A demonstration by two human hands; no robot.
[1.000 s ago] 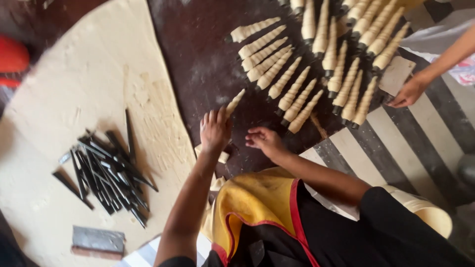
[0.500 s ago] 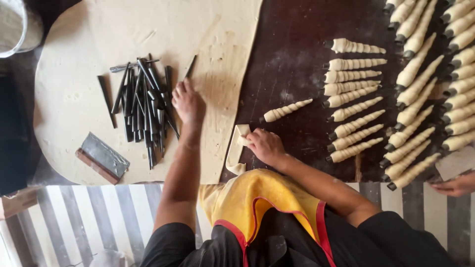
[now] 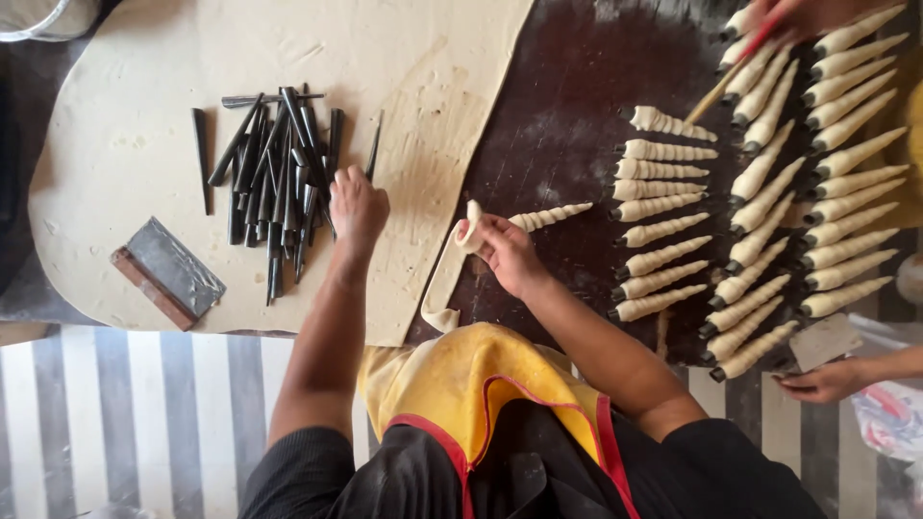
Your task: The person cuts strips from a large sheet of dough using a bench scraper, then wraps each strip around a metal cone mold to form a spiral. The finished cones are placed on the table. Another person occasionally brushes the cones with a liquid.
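Dough sheet out, cones lined up, both hands busy

The big dough sheet (image 3: 144, 144) covers the table's left; wrapped cones (image 3: 663, 207) lie in rows on the dark right side, seemingly kept clear of the work. The left hand (image 3: 356, 207) curls over the pile of metal cones (image 3: 279, 173), grip hidden, while the right hand (image 3: 505, 252) pinches a dough strip (image 3: 447, 279) hanging from its fingers, beside one wrapped cone

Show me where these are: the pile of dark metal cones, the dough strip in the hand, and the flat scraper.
pile of dark metal cones (image 3: 274, 183), head view, middle of the heap.
dough strip (image 3: 444, 279), head view, hanging middle part.
flat scraper (image 3: 173, 267), head view, grey blade.
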